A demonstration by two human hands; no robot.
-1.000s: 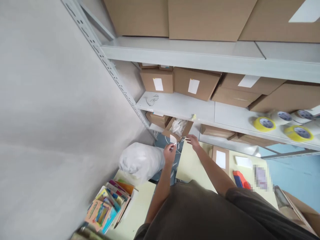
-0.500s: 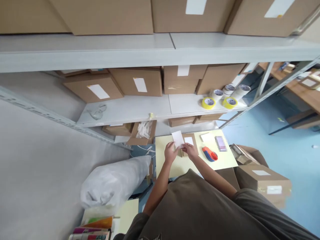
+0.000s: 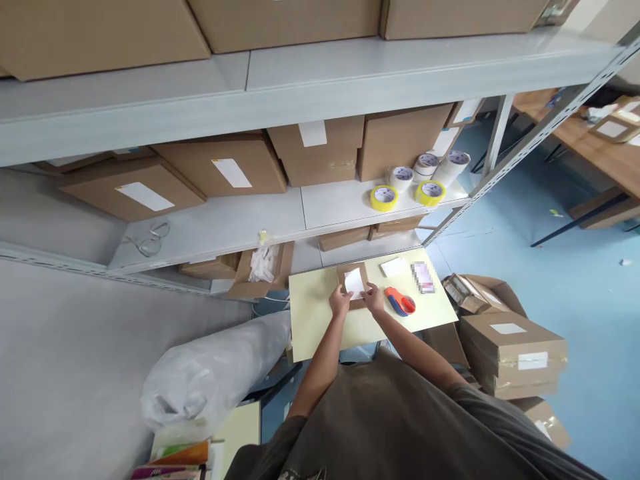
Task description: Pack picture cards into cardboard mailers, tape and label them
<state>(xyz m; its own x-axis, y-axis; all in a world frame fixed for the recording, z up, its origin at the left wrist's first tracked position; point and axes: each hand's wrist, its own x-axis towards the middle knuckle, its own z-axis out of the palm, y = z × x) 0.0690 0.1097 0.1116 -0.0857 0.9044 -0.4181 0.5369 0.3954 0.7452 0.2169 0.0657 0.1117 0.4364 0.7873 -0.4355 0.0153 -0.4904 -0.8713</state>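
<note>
A white label (image 3: 354, 283) lies over a small brown cardboard box (image 3: 361, 267) on the pale yellow table (image 3: 313, 320). My left hand (image 3: 341, 301) pinches the label's lower left corner. At the lower right, my right hand (image 3: 373, 298) has its fingers closed on the label's edge. The label's far end curls slightly. Just right of my right hand lies a red and blue tape dispenser (image 3: 399, 302). Behind it rest a white stack of paper or labels (image 3: 395, 267) and a blurred-out purple and white item (image 3: 423, 277).
A metal shelf (image 3: 225, 227) with cardboard boxes (image 3: 240, 167), tape rolls (image 3: 384, 198) and glasses (image 3: 150, 241) rises in front. A big white plastic bag (image 3: 210, 367) stands at left. More boxes (image 3: 510, 347) are stacked on the floor at right.
The label has moved from being held up at an angle to lying over the box. Both hands have come down to its near corners. My view has turned to the right.
</note>
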